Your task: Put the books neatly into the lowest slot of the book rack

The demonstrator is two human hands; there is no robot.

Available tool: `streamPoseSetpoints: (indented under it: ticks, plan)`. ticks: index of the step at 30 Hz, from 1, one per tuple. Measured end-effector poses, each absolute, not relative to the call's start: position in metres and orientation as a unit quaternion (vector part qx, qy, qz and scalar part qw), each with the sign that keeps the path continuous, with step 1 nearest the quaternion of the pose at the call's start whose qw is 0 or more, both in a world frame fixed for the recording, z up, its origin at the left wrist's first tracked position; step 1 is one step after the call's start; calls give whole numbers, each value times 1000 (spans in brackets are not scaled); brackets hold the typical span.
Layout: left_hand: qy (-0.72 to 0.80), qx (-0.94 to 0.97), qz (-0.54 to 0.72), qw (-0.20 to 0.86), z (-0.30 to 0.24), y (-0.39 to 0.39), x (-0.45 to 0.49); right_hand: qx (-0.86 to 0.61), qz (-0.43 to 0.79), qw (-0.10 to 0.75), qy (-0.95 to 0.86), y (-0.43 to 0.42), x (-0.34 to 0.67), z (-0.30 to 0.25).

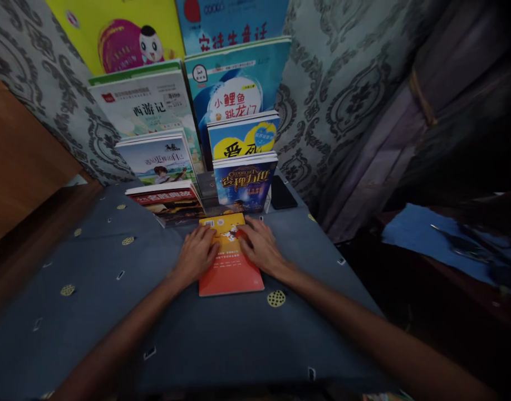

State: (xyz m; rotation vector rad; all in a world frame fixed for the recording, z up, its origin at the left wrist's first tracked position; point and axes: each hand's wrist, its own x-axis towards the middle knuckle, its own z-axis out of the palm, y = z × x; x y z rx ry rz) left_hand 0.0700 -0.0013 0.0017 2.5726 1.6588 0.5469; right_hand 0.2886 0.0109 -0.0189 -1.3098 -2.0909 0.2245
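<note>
An orange and yellow book (pixel 230 273) lies flat on the grey-blue patterned cloth (pixel 113 301) in front of me. My left hand (pixel 196 253) rests flat on its left side, fingers stretched out. My right hand (pixel 260 245) lies flat on its right side, fingers spread toward the top edge. Just beyond the book, two rows of books lean upright in steps: a red-covered book (pixel 167 200) and a dark blue book (pixel 242 186) are nearest.
Taller books (pixel 234 89) stand behind, against a grey patterned curtain (pixel 343 83). A black phone (pixel 283 196) lies right of the blue book. A wooden board (pixel 21 161) is at the left. A dark gap and a blue surface (pixel 431 239) lie at the right.
</note>
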Motion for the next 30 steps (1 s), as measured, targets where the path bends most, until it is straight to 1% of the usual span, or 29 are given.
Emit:
streamPoseSetpoints:
  ticks: [3,6,9,11,17,22,30]
  plan:
    - [550,819,161,-5,2,8,74,-462,50,298,-834,12,273,-8]
    - [558,814,160,-23,-2,14,75,-412,76,259,-870,17,253,-1]
    - [557,812,169,-31,-7,15,75,-401,88,221,-885,24,239,1]
    - [555,813,174,-30,-10,15,74,-405,87,213,-885,26,235,0]
    - [558,810,178,-24,-12,15,74,-429,102,250,-862,28,245,-5]
    - [557,808,192,-11,-10,14,75,-454,97,260,-847,32,263,-6]
    - [567,805,172,3,-4,13,77,-494,118,291,-811,35,278,-15]
